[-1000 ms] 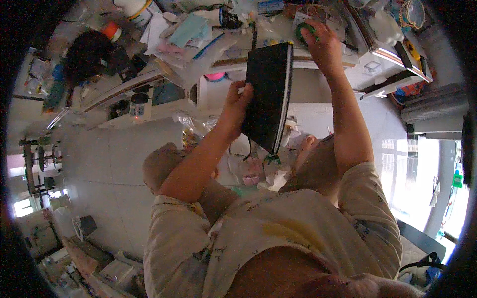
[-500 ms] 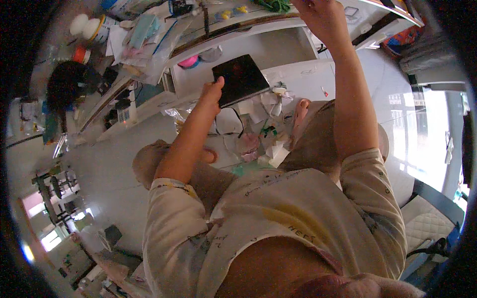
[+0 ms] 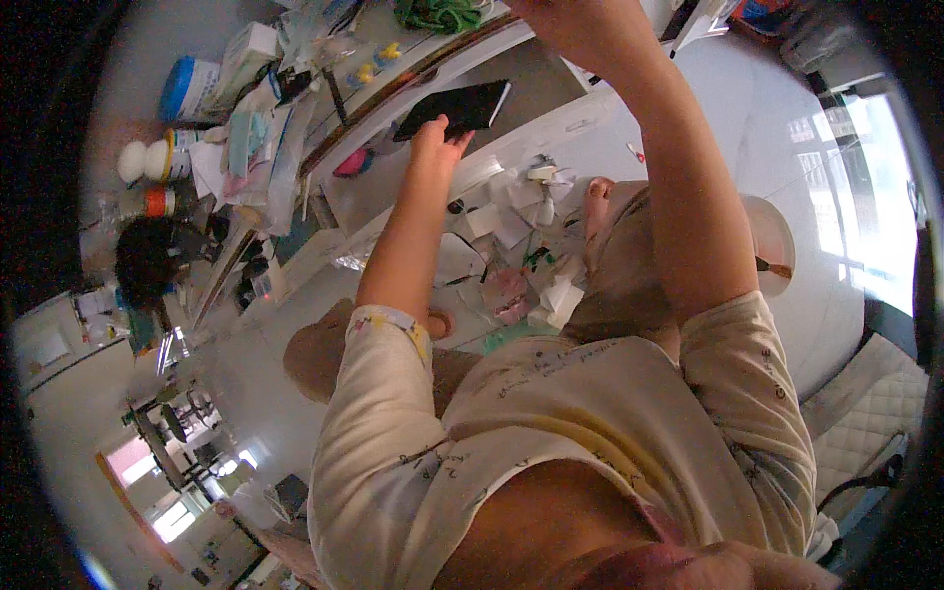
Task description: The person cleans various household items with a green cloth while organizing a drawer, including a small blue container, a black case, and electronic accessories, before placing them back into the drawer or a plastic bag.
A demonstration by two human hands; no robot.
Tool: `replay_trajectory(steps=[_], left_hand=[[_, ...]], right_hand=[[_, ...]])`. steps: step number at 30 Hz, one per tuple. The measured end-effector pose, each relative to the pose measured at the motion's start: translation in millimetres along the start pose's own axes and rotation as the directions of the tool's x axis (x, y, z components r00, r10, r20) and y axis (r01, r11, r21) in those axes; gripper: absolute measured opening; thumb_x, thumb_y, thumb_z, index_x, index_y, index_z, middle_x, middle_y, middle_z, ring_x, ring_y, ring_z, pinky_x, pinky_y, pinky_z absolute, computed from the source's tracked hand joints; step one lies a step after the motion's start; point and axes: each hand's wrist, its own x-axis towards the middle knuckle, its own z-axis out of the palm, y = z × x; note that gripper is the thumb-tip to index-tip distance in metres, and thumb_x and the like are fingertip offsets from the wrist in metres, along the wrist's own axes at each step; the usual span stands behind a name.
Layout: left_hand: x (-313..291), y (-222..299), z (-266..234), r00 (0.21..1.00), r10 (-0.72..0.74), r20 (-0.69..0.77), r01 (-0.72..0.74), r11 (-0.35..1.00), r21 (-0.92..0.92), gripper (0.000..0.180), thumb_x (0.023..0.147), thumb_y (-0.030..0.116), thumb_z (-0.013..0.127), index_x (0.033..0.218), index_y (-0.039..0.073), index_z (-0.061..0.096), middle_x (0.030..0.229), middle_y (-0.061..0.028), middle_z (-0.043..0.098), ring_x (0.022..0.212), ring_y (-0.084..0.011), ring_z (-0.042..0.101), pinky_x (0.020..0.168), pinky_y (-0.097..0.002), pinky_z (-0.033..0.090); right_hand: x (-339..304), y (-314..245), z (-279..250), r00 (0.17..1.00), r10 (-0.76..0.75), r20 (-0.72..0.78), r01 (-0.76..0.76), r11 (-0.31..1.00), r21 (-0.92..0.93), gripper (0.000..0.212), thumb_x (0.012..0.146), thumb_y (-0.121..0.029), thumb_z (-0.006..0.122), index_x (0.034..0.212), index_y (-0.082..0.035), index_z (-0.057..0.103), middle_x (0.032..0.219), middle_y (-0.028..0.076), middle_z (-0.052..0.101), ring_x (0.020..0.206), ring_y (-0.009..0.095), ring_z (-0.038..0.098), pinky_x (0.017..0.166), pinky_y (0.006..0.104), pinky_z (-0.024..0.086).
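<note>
A black notebook [image 3: 457, 106] with pale page edges is held by my left hand [image 3: 440, 140], its thumb on the cover and its fingers beneath. It hangs tilted over an open white drawer [image 3: 560, 126]. Inside the drawer, a pink and blue round thing [image 3: 351, 163] lies to the left of the notebook. My right hand [image 3: 580, 25] reaches to the top edge, near the desktop's front edge. Its fingers are cut off by the picture, so what they touch is hidden.
Paper scraps and wrappers [image 3: 511, 211] litter the floor between my feet. Papers and bags [image 3: 256, 147], a blue-lidded tub [image 3: 187, 88], yellow small pieces [image 3: 374, 64] and a green tangled bundle [image 3: 438, 14] crowd the desktop. A quilted pale seat [image 3: 870, 418] stands at the right.
My left hand has moved the notebook up and away, from the drawer's front edge to over the drawer, and turned it flatter. The view has swung; my right hand sits further left in it.
</note>
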Motion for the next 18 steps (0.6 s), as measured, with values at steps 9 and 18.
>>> replay_trajectory(steps=[9,18], left_hand=[[93,-26,3,0.992,0.125,0.027,-0.124,0.992,-0.032,0.03,0.088,0.013,0.046,0.116,0.004,0.041,0.11,-0.0182,0.048,0.1,-0.0369,0.048,0.079,-0.0558,0.044],[149,-36,-1,1.0,0.01,0.006,-0.01,1.0,-0.006,0.026,0.089,0.018,0.045,0.111,0.004,0.043,0.096,-0.0186,0.055,0.08,-0.0389,0.055,0.064,-0.056,0.048]], right_hand=[[-5,6,-11,0.988,0.013,0.156,-0.002,0.997,-0.072,0.02,0.077,-0.023,0.056,0.07,-0.004,0.057,0.061,0.016,0.056,0.061,0.035,0.057,0.054,0.0422,0.045],[-19,11,9,0.934,-0.075,0.351,0.141,0.976,-0.167,0.021,0.078,-0.023,0.057,0.095,-0.012,0.06,0.075,0.01,0.061,0.068,0.031,0.058,0.061,0.0387,0.047]])
